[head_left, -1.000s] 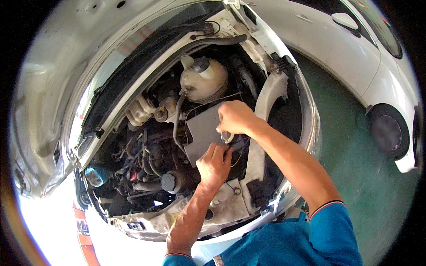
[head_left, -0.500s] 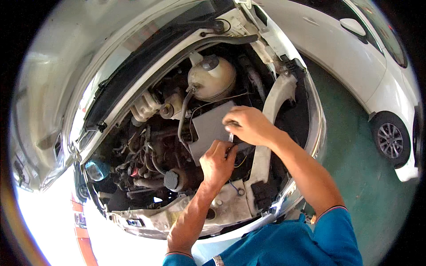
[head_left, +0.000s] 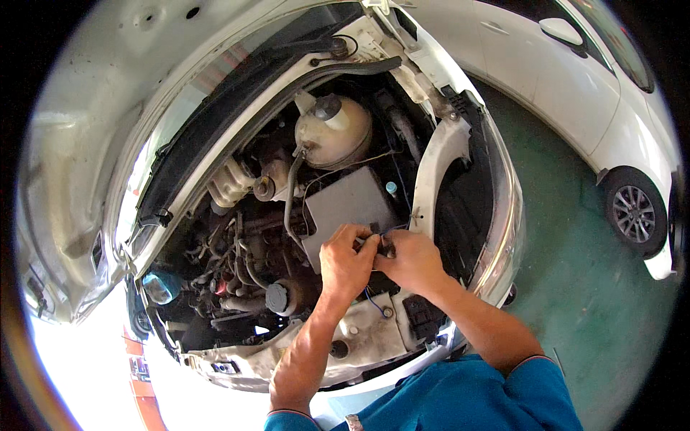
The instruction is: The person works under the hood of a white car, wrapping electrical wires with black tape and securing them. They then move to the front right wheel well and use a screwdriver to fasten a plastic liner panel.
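My left hand [head_left: 346,262] and my right hand [head_left: 415,262] meet over the near edge of a flat grey box [head_left: 348,201] in an open engine bay. Both are closed, fingertips almost touching. Between them shows a small dark part [head_left: 384,248], gripped from both sides; its kind is too hidden to name. A thin blue wire [head_left: 374,302] runs below the hands toward the front panel. Beyond the right hand, a small light-blue cap [head_left: 391,188] stands beside the box.
Beyond the box sits a round whitish tank [head_left: 334,133] with a dark cap. Hoses and a grey round cap [head_left: 277,297] lie to the left. A pale curved body rail [head_left: 438,154] bounds the right side. The raised hood [head_left: 79,158] fills the left; another white car [head_left: 553,93] stands right.
My right hand has come down and nearer, from over the grey box to beside my left hand. The light-blue cap it covered now shows. My left hand has barely moved.
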Available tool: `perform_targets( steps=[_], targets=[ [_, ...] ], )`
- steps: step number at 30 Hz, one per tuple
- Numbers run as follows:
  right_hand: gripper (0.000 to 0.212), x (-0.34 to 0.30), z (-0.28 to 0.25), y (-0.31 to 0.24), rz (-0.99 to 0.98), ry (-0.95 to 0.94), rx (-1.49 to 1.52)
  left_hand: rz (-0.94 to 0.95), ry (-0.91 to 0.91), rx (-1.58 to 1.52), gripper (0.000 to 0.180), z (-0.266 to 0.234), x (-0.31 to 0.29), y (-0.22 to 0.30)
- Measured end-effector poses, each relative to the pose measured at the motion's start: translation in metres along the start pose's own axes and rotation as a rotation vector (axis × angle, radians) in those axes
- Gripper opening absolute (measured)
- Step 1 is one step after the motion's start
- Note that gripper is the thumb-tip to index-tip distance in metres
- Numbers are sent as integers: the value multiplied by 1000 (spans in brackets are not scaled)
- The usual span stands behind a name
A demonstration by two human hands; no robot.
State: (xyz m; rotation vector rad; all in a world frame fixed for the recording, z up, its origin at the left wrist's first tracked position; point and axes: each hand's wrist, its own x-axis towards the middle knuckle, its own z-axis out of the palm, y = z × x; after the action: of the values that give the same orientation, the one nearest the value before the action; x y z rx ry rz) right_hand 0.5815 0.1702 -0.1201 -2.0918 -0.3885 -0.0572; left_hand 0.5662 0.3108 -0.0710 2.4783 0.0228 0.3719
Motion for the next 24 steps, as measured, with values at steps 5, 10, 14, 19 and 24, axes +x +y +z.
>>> perform_targets(
  steps=[5, 10, 14, 19, 24],
  targets=[
    [34, -2, -2, -5, 63, 6, 14, -84, -97, -170, 20, -4, 3, -7],
    [35, -9, -13, 6, 2, 30, 288, -156, -269, -388, 16, -9, 13, -21],
    [34, -16, -28, 11, 48, -81, 304, -155, -304, -475, 14, -9, 15, -30],
    [35, -27, -66, 5, 14, -54, 315, -151, -276, -416, 16, -10, 11, -27],
    [35, 6, -86, 5, -182, 21, 182, 21, -110, -261, 11, -5, -3, -15]
  ],
)
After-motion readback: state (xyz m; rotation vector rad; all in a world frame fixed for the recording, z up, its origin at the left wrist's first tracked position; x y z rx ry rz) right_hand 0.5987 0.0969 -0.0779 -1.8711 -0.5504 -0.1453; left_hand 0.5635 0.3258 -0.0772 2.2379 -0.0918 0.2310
